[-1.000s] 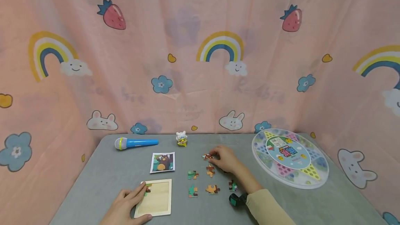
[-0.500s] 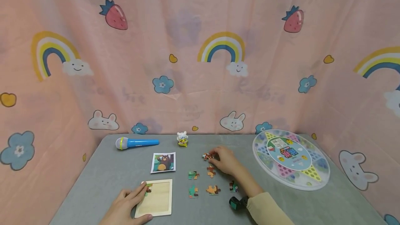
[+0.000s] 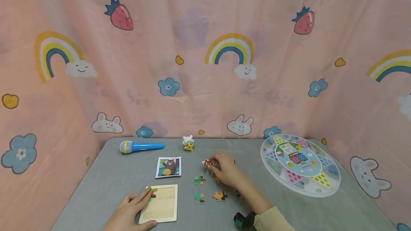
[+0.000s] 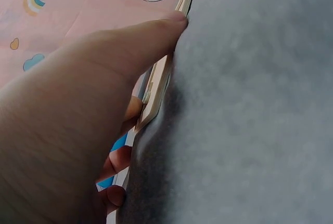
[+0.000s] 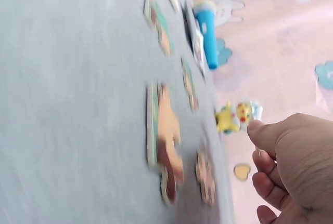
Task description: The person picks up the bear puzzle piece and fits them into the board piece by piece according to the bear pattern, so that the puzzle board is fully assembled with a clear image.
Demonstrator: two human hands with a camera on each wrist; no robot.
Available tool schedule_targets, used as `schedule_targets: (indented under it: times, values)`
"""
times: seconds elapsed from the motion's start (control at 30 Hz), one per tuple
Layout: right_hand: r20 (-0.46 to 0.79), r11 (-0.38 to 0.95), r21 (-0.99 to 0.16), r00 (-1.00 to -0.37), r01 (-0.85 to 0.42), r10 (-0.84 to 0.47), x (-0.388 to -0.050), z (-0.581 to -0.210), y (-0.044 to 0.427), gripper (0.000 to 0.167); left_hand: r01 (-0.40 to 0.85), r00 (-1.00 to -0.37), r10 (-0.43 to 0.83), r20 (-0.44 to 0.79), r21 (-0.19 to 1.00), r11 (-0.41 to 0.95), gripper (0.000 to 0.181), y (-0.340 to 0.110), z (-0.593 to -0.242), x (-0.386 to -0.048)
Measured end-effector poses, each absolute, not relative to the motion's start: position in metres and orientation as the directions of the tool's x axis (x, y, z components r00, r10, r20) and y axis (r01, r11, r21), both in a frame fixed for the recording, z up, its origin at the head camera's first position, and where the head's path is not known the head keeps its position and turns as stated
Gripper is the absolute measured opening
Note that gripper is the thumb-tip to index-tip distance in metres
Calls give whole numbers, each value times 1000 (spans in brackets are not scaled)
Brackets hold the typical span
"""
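My left hand (image 3: 128, 211) rests on the square wooden puzzle tray (image 3: 165, 215), fingers fairly straight along its left side and thumb at the near edge. One piece (image 3: 153, 193) sits in the tray's upper left corner, partly behind the fingertips. My right hand (image 3: 228, 170) pinches a brown-and-white puzzle piece (image 3: 204, 163) between thumb and fingers above the table. In the right wrist view, the hand hides most of that piece. Loose pieces lie below and left of it, among them a green one (image 3: 199, 180), a teal one (image 3: 199, 197) and an orange-brown one (image 3: 219, 196).
A bear picture card (image 3: 168, 167) lies behind the tray. Farther back are a blue toy microphone (image 3: 142, 147) and a small figurine (image 3: 188, 143). A round board-game disc (image 3: 300, 165) lies at the right. A pink printed curtain (image 3: 192, 109) hangs behind the grey table.
My right hand has lifted the brown-and-white piece and moved slightly left with it, now covering part of a piece below. The left hand stays on the tray. The head view has shifted slightly.
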State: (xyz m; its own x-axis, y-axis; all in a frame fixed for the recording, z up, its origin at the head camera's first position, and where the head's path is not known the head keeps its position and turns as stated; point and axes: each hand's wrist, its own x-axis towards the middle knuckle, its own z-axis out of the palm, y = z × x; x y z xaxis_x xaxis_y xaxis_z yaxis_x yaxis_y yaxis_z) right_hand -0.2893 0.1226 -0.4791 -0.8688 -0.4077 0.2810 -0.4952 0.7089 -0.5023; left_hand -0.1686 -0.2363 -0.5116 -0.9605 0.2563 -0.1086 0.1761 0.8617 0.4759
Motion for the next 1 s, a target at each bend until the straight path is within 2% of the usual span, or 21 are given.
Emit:
schedule_targets:
  times: [0.57,1.0]
  values:
    - [322,584,-574,-814,-574,-484,-263,-480,72,24,148,-966,226,-123,452,879,99,-236,-510,-169]
    - [185,578,-614,-810,-538,-557,-248,-483,24,21,152,-964,233,-129,451,879,101,-235,-512,-171]
